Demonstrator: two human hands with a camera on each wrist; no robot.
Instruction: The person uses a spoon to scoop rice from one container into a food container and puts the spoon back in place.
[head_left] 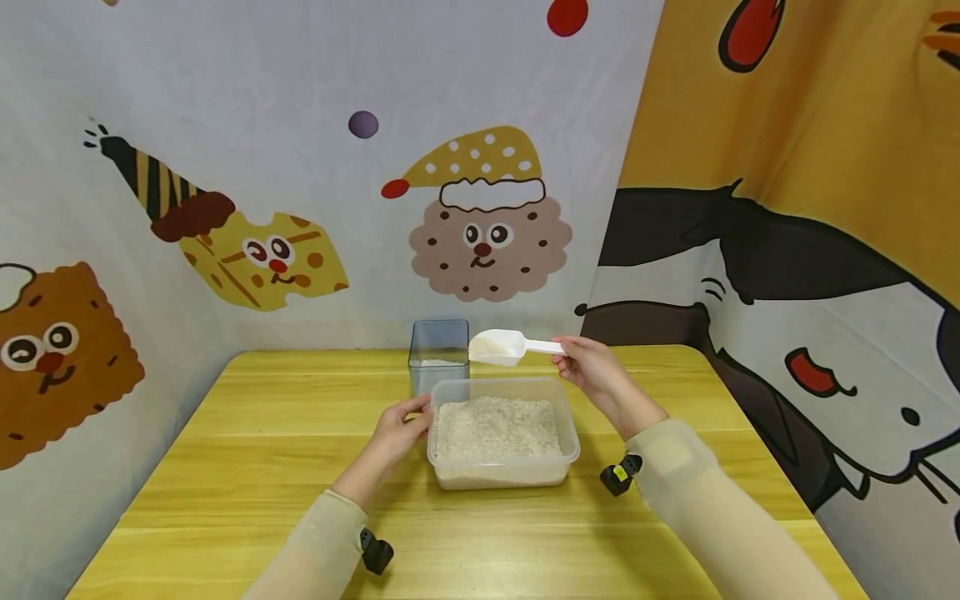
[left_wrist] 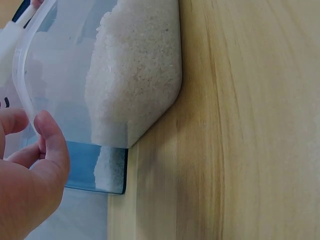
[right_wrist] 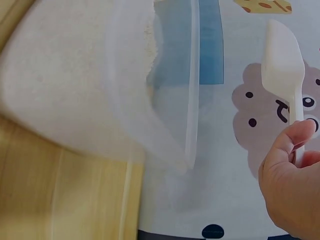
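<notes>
My right hand grips the handle of a white scoop with pale grains, apparently rice, in its bowl. The scoop is held level above the back of a clear plastic box, its tip beside the rim of a blue-tinted container. In the right wrist view, thumb and fingers close round the scoop's handle. At the box's left back corner, my left hand pinches the rim between thumb and finger. Rice fills much of the box.
The blue-tinted container stands right behind the box, with some white grains low inside it. Both are on a wooden table. A cartoon-printed cloth hangs behind the table's back edge.
</notes>
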